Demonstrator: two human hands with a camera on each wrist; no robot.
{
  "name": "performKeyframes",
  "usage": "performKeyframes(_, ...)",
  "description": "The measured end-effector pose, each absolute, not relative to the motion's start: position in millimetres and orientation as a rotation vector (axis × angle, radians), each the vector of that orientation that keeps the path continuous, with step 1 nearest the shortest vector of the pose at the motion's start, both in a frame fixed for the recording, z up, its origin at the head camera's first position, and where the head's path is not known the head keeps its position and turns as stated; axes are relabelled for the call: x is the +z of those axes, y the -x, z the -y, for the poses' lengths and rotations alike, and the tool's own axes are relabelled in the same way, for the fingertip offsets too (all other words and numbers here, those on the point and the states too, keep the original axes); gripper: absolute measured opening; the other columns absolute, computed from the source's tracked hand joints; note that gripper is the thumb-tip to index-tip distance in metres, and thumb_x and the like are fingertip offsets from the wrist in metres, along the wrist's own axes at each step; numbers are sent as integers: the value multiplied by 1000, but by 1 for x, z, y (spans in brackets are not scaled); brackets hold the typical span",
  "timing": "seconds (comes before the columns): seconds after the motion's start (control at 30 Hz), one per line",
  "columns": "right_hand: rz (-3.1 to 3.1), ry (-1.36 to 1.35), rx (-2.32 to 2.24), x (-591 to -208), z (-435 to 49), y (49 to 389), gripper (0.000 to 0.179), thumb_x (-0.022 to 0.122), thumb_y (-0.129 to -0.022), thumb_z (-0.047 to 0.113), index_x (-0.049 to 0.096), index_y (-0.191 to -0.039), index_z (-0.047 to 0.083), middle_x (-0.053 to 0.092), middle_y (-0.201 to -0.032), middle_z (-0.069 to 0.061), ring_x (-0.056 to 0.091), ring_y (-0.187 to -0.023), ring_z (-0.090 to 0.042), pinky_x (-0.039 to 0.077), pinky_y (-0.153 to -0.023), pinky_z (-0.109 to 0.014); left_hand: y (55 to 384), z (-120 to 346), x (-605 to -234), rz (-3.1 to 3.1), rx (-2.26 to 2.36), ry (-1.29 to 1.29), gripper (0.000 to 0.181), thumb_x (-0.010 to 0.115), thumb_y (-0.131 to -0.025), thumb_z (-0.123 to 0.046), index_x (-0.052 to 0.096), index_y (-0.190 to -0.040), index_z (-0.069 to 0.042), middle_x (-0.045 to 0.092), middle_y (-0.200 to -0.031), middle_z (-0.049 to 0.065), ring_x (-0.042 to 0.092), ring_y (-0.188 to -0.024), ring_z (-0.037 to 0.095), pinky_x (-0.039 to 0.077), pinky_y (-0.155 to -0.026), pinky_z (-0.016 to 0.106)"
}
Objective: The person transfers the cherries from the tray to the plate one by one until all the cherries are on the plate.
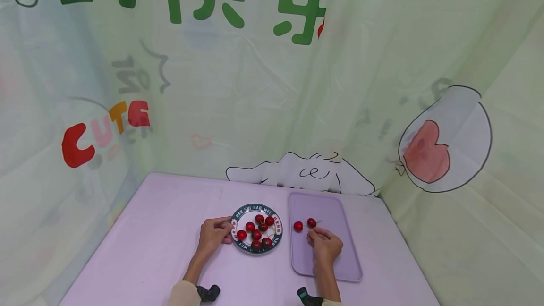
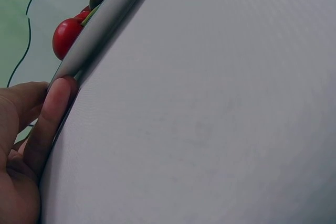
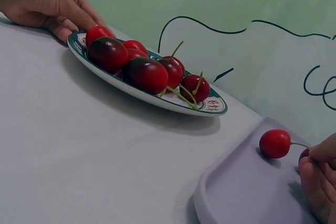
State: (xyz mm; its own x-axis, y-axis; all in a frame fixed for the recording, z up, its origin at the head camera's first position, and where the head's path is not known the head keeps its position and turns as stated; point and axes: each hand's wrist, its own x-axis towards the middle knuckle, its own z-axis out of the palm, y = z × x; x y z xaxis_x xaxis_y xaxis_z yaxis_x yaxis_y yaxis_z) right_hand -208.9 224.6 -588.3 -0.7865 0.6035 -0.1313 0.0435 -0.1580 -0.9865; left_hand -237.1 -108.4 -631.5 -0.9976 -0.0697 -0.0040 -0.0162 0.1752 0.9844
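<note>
On the left, my left hand [image 1: 214, 236] grips the rim of a round plate [image 1: 277, 239] with a dark green patterned border. Several red and dark cherries [image 1: 256, 234] lie on it, some with green stems. In the left wrist view, a finger [image 2: 56, 100] lies under the plate's edge. My right hand [image 1: 326, 248] is over the lilac tray [image 1: 331, 263], fingertips pinching a dark cherry [image 1: 311, 222], mostly hidden behind the fingers in the right wrist view. Just left of it, a bright red cherry [image 3: 274, 144] sits on the tray, its stem pointing toward those fingertips.
A pale pink-lilac tabletop [image 1: 165, 216] carries the plate and tray side by side, with a narrow gap between them. Behind the table hangs a light green printed curtain [image 1: 255, 107], which also runs along both sides.
</note>
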Motion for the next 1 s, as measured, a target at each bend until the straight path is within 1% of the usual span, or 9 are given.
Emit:
performKeyframes(0.17, 1683, 734, 2082, -585, -226, 207, 31, 80, -93, -7, 69, -117, -22, 77, -73, -1, 77, -64, -13, 69, -65, -24, 237, 109, -633, 2369, -1987, -75, 36, 73, -103, -5, 74, -138, -1, 71, -93, 12, 73, -62, 13, 66, -61, 21)
performKeyframes(0.57, 1657, 705, 2139, -585, -229, 205, 35, 77, -95, -8, 65, -124, -25, 78, -75, -1, 76, -65, -9, 67, -64, -20, 238, 109, -637, 2364, -1998, -87, 36, 75, -102, -8, 74, -138, -1, 70, -92, 12, 73, -61, 12, 66, -61, 23)
performKeyframes(0.77, 1660, 739, 2165, -579, -229, 202, 39, 77, -98, -3, 64, -129, -22, 79, -80, -2, 77, -68, -10, 68, -68, -20, 238, 108, -634, 2363, -1999, -100, 36, 75, -102, -8, 74, -138, -2, 71, -92, 11, 73, -61, 13, 66, -61, 23)
performKeyframes(0.83, 1662, 757, 2175, -577, -229, 201, 40, 77, -99, -1, 64, -131, -21, 78, -80, 0, 77, -70, -10, 68, -70, -20, 238, 108, -634, 2367, -1996, -102, 36, 75, -103, -8, 74, -138, -2, 71, -92, 11, 73, -61, 13, 66, -61, 22)
performKeyframes(1.0, 1619, 746, 2227, -577, -230, 199, 39, 75, -99, -2, 63, -131, -22, 78, -81, -1, 77, -71, -10, 68, -71, -20, 236, 107, -633, 2373, -1988, -98, 36, 75, -103, -8, 74, -138, -1, 71, -92, 11, 73, -61, 13, 66, -61, 21)
